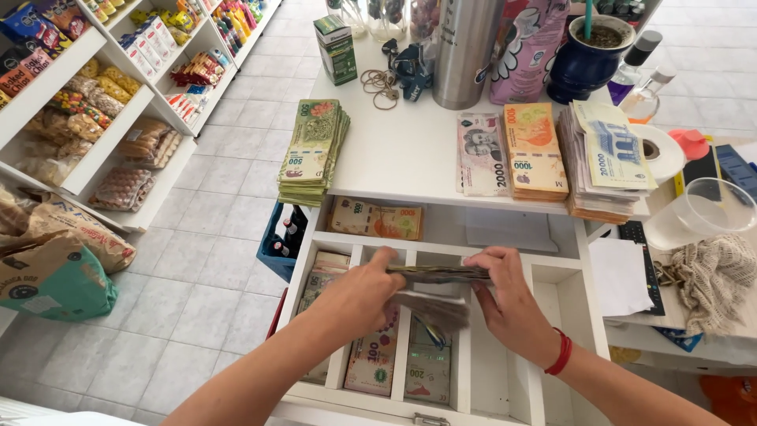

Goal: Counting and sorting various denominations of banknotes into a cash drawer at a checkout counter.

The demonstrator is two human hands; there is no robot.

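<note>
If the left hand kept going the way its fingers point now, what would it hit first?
Likely the right hand: the left hand points rightward along the wad of banknotes both hold over the open drawer. Depth is hard to judge.

A white counter point(410, 158) carries a green banknote stack point(313, 150) at its left edge and three stacks point(544, 158) along its front edge.

Bright, even daylight fills the scene; the white worktop point(410, 158) nearly glares and shadows are soft. Motion blur smears the fanned banknote bundle point(438, 288). Wide-angle distortion bends the edges.
</note>
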